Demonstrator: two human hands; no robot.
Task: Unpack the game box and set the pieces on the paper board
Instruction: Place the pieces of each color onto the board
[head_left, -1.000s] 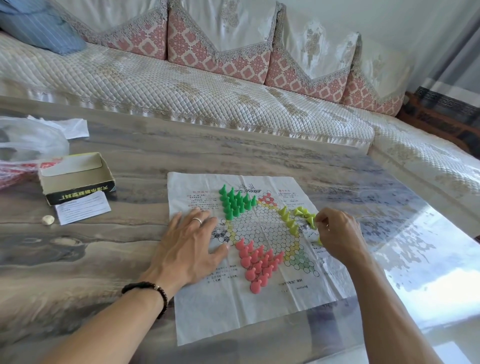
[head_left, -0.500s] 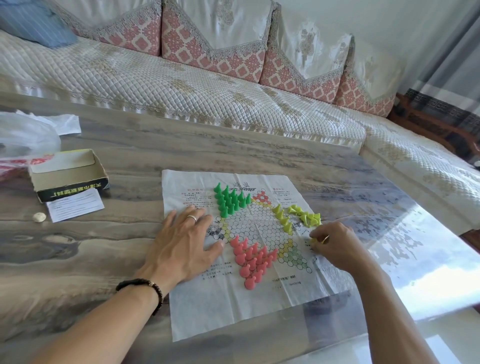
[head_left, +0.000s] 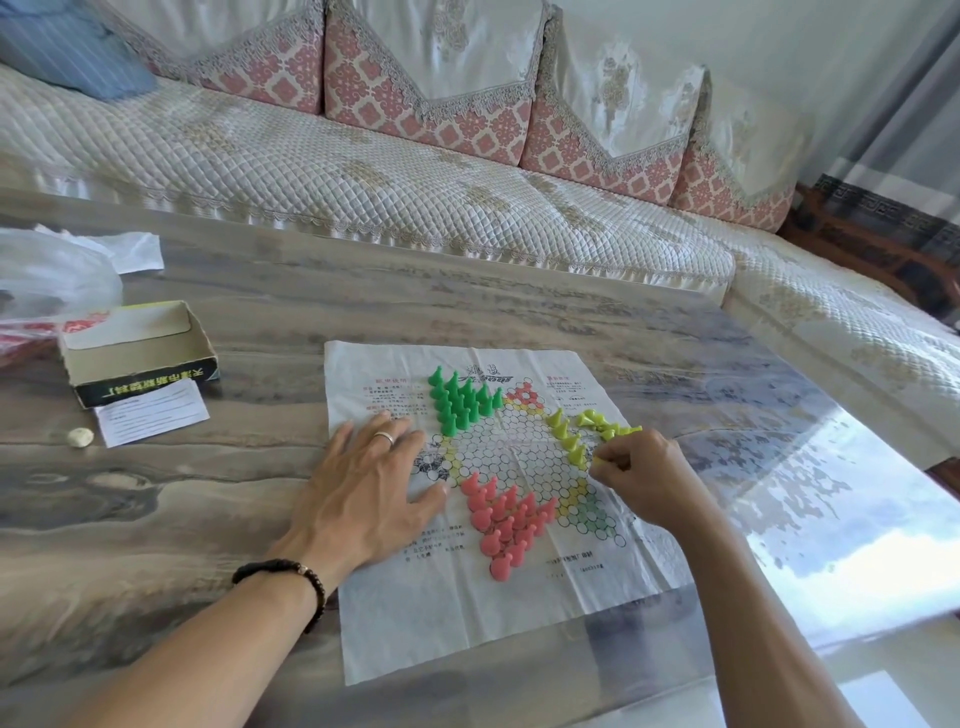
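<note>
Moved: right hand (head_left: 641, 475) has shifted from the paper's right edge, where it was half a second ago, inward to the star's right side, and now pinches a yellow piece (head_left: 598, 460) just below the yellow row; a second ago it was higher, at the loose yellow pieces.
Unmoved: left hand (head_left: 366, 486) stays flat, fingers spread, pressing the left part of the board (head_left: 498, 613); ring and dark bead bracelet show.
Board: white paper sheet with a printed star, centre of the frame, lying on the surface (head_left: 208, 519).
Green pieces (head_left: 460, 397): upright cluster on the star's upper-left point, as before.
Pink pieces (head_left: 506, 519): upright cluster on the lower-left point, as before.
Yellow pieces (head_left: 566, 436): a short row stands along the star's right side; several more lie tipped just above the right hand's fingers.
Box (head_left: 137, 353): open, left of the frame, well apart from the board.
Slip (head_left: 153, 418): white printed paper touching the box's near side.
Bag (head_left: 52, 280): clear plastic, far left.
</note>
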